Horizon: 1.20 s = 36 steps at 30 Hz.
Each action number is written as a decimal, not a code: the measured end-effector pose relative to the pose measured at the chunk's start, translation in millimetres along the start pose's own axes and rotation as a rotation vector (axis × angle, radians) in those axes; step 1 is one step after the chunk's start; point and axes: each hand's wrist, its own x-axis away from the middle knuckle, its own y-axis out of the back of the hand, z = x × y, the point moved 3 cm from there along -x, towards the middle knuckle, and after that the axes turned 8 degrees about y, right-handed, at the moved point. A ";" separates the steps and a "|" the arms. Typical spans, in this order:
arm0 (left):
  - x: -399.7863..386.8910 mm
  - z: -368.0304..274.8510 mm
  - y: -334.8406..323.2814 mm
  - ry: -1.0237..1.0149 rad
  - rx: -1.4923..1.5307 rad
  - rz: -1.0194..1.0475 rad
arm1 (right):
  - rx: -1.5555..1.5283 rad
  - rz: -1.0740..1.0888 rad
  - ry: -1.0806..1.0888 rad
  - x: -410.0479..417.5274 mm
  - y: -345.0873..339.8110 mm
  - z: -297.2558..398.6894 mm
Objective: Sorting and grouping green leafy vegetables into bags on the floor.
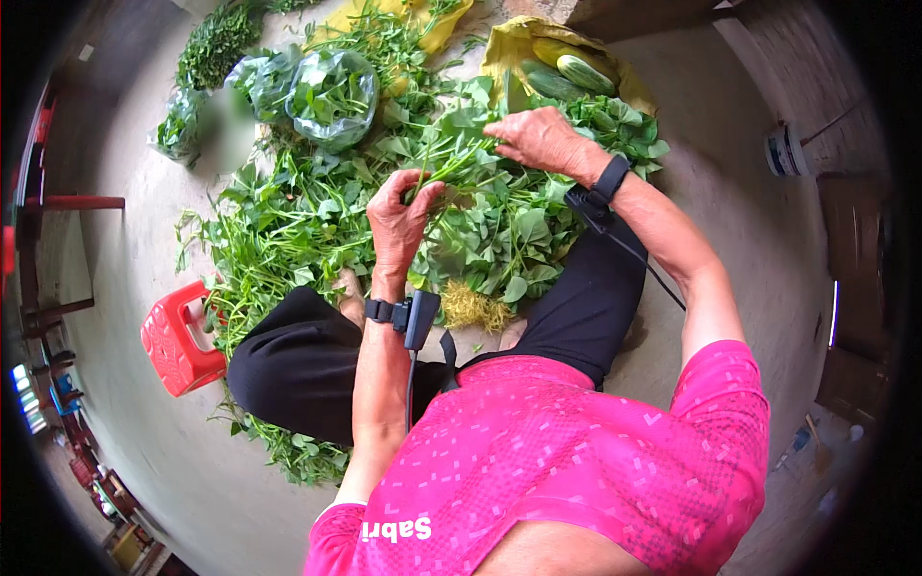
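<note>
My left hand (405, 210) pinches a small bunch of green leafy stems (455, 164) between thumb and fingers. Just right of it, my right hand (536, 140) is over the leaves at the far end of the bunch; its fingertips are bent, and whether they grip a leaf cannot be told. Both hands are above a wide heap of leafy greens (317, 209) spread on the floor around my legs. A small tangle of yellowish fibres or stems (475, 306) lies between my feet, below the hands.
Clear plastic bags of greens (333, 101) stand beyond the heap at the left. A yellow sack (504, 43) holds cucumber-like vegetables (585, 75). A red plastic stool (173, 338) is by my left knee. A white bucket (786, 151) is at the far right; red furniture legs (83, 202) are at the left.
</note>
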 end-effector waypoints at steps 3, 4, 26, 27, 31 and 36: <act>-2.7 1.7 0.0 0.004 -0.004 -0.055 | 0.017 -0.053 0.010 5.1 -2.3 5.8; -4.1 9.3 -1.3 0.083 0.096 -0.086 | 0.021 -0.123 0.015 5.9 -0.5 8.5; -10.9 65.1 36.5 0.600 0.722 -0.069 | 0.136 -0.301 -0.520 62.1 15.8 -145.2; -6.0 68.9 39.6 0.628 0.873 0.023 | -0.088 -0.405 -0.565 53.5 34.8 -125.4; 3.5 39.2 15.5 0.689 1.021 0.088 | -0.590 -0.601 -0.581 50.6 42.3 -110.2; 2.2 34.0 11.2 0.739 1.093 0.091 | -1.442 -0.646 -0.498 18.7 25.6 -81.7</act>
